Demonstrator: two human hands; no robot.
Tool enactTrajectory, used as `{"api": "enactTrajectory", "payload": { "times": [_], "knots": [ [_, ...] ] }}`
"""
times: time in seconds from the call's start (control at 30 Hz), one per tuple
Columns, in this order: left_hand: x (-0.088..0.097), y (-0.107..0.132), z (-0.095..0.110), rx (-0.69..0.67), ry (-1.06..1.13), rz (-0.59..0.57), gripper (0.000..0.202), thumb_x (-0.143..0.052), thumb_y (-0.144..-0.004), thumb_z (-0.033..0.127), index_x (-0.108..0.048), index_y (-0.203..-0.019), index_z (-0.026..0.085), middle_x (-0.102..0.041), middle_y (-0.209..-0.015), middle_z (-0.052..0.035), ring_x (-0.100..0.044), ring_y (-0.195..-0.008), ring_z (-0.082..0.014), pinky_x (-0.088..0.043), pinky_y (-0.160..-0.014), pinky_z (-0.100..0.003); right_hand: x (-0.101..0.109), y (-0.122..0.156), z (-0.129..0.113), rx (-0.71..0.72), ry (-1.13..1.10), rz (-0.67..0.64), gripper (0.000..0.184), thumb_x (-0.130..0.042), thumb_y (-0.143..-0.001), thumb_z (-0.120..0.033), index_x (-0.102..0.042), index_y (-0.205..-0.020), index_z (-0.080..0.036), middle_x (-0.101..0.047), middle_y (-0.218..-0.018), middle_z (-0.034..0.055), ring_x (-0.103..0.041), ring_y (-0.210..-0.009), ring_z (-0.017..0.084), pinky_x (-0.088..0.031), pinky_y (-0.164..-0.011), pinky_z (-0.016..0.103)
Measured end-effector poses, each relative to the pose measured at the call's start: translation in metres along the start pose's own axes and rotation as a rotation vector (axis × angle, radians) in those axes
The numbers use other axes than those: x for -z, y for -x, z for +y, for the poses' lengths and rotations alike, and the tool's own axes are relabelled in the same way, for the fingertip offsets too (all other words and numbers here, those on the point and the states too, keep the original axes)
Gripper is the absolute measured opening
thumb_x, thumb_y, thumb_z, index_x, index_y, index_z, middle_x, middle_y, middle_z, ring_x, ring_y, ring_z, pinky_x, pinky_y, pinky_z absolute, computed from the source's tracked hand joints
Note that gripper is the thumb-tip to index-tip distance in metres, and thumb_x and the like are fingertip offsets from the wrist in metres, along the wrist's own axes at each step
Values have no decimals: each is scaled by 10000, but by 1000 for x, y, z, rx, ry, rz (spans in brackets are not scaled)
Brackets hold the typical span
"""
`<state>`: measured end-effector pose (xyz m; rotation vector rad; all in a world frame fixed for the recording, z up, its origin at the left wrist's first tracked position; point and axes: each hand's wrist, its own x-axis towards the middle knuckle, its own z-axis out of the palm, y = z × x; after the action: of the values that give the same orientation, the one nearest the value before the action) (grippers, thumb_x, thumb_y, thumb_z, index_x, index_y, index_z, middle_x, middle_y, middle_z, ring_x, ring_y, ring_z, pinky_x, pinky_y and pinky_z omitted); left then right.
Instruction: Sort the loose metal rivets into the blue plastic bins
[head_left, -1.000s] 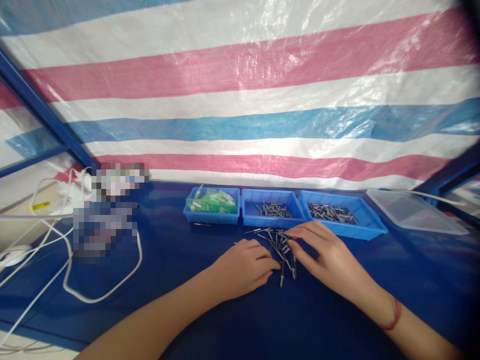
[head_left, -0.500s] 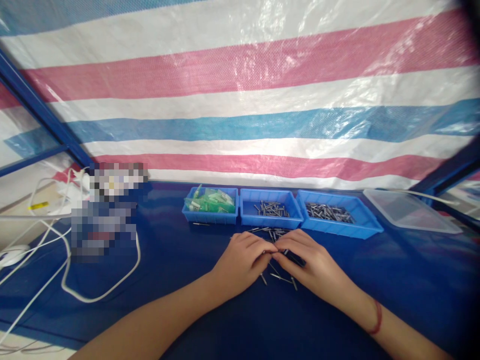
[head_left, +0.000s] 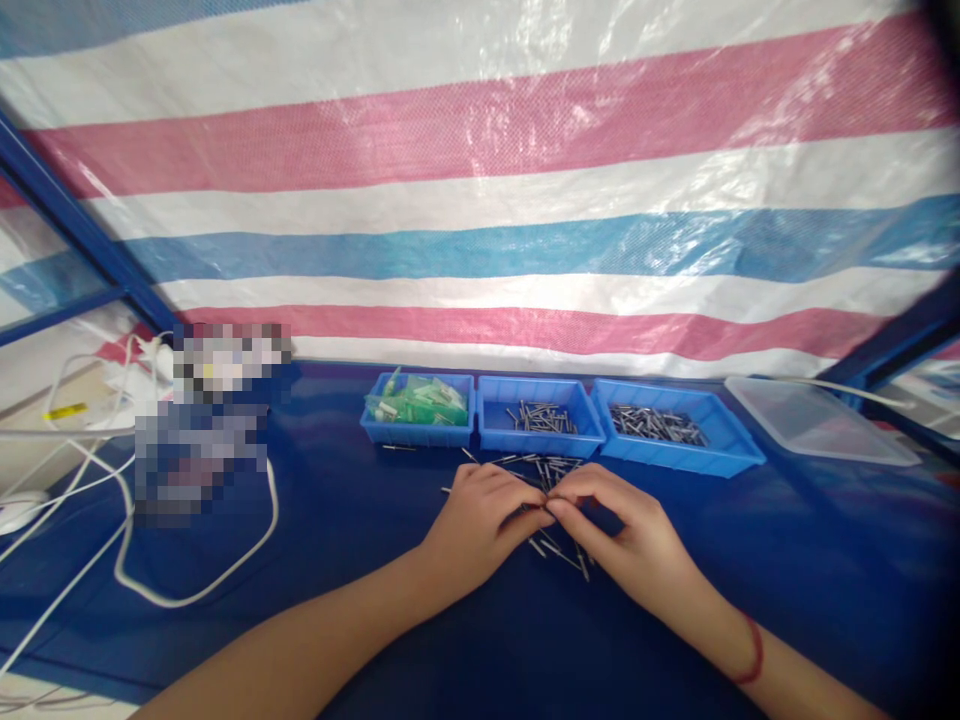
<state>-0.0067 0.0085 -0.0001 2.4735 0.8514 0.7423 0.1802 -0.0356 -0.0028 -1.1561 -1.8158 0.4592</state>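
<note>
A pink, white and blue striped plastic tarp (head_left: 480, 200) hangs behind a dark blue table (head_left: 337, 520). At far left a white cable (head_left: 196, 592) loops over the table. Further right stand 3 blue plastic trays: the first blue tray (head_left: 417, 432) holds green plastic pieces (head_left: 420, 400), the middle blue tray (head_left: 540, 436) and the right blue tray (head_left: 679, 455) hold metal pins. In front of the middle one, the left hand (head_left: 480, 520) and the right hand (head_left: 630, 540) meet fingertip to fingertip over loose thin metal pins (head_left: 551, 466) scattered on the table, both with fingers curled and pinched; whether a pin sits between them cannot be told. A clear plastic lid (head_left: 817, 420) lies at far right.
</note>
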Motion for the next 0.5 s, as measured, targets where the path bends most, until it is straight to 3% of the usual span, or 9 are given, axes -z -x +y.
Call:
{"api": "enactTrajectory", "payload": {
  "times": [0.5],
  "knots": [
    [-1,0,0,-6,-26,-87,156,-534,-929,322,-635,-918,203,-700,-935,8,-584,-917,-153,-337,-777,-298,0,0,-4,0,-26,8,106,-539,-890,-233,-630,-840,-212,-632,-774,41,-597,-717,172,-495,-627,290]
  ]
}}
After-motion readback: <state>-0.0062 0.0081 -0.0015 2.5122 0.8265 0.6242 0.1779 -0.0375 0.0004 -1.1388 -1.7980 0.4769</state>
